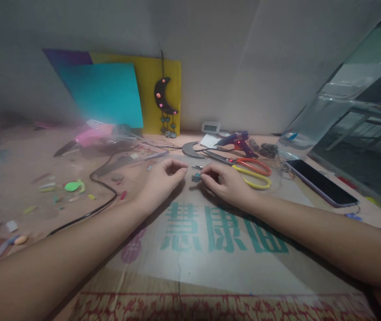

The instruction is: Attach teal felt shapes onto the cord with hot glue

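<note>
My right hand [222,180] pinches a small grey-teal clay piece [196,178] between thumb and fingers, just above the printed plastic sheet. Close by on its left, my left hand [167,178] has thumb and forefinger brought together; whatever is in that pinch, if anything, is too small to make out. A grey crescent moon [192,150] lies beyond both hands. Scissors [237,162] with one orange and one yellow handle lie just past my right hand. A thin metal-tipped tool [197,167] shows between the hands.
Behind stand a glue gun [239,142] with a red light, a small digital display [210,127] and a yellow board [173,89] with a decorated moon pendant [163,96]. A phone [322,183] lies right. A black cable [86,216] and clay scraps [73,186] spread left.
</note>
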A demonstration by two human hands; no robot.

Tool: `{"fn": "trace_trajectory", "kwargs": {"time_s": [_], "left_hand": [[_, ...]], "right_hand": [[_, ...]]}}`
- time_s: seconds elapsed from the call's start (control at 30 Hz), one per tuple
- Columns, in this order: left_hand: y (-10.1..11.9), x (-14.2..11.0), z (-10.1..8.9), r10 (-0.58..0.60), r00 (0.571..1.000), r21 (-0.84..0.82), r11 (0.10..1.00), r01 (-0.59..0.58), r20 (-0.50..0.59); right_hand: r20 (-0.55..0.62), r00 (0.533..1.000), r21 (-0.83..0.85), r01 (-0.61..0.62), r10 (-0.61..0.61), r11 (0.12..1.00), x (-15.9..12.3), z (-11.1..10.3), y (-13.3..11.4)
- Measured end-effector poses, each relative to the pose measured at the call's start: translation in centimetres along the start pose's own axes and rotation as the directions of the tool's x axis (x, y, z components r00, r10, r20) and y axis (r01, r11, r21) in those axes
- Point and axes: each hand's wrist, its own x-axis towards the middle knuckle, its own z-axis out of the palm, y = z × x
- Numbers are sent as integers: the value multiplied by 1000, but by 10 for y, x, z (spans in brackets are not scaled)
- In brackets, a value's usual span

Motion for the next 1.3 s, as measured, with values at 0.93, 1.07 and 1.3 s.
{"fn": "trace_trajectory", "kwargs": {"time_s": [0.93, 1.07, 1.3], "left_hand": [[-9, -3, 6, 192, 965, 146, 965, -219, 180], [-10, -3, 6, 243, 959, 189, 945, -269, 148], [-12, -1, 6, 245, 957, 156, 951, -268, 152]], "right_hand": [[-90, 994, 127, -44, 56, 991, 1, -5, -5], [-51, 997, 136, -43, 50, 990, 0, -3, -5], [-30, 996, 265, -73, 84, 961, -1, 0, 2]]}}
